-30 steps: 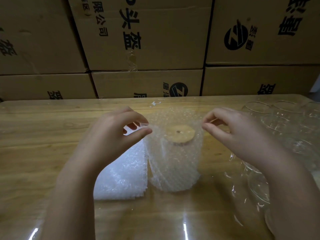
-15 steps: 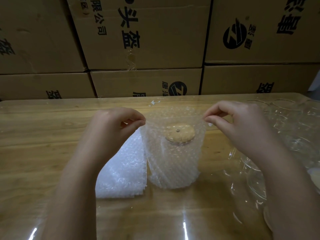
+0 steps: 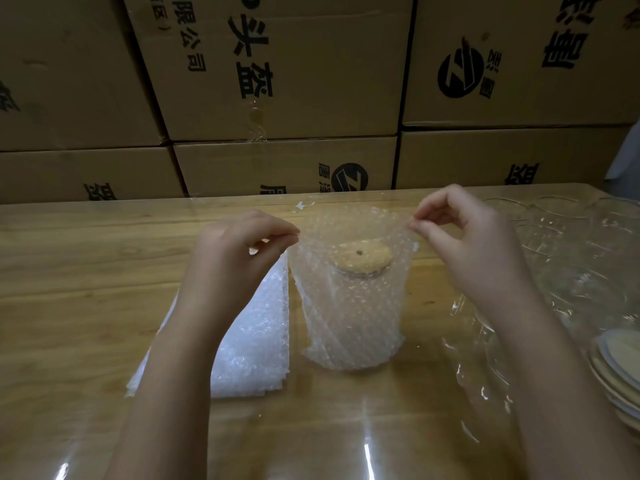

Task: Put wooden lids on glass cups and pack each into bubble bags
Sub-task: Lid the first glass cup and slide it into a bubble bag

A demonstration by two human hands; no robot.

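Observation:
A bubble bag (image 3: 349, 313) stands upright at the middle of the wooden table (image 3: 86, 271). Inside it is a glass cup, seen only dimly through the wrap, capped by a round wooden lid (image 3: 362, 257) with a small hole. My left hand (image 3: 239, 258) pinches the bag's top edge on the left between thumb and fingers. My right hand (image 3: 464, 244) pinches the top edge on the right. The mouth of the bag is stretched open between both hands.
A flat stack of bubble bags (image 3: 252, 344) lies just left of the standing bag. Several bare glass cups (image 3: 568, 271) crowd the right side, with a pile of wooden lids (image 3: 620, 362) at the right edge. Stacked cardboard boxes (image 3: 277, 81) wall off the back.
Both hands have drawn the bag's rim upward and slightly wider, so the lid now sits lower inside the bag. The cup has stayed in place.

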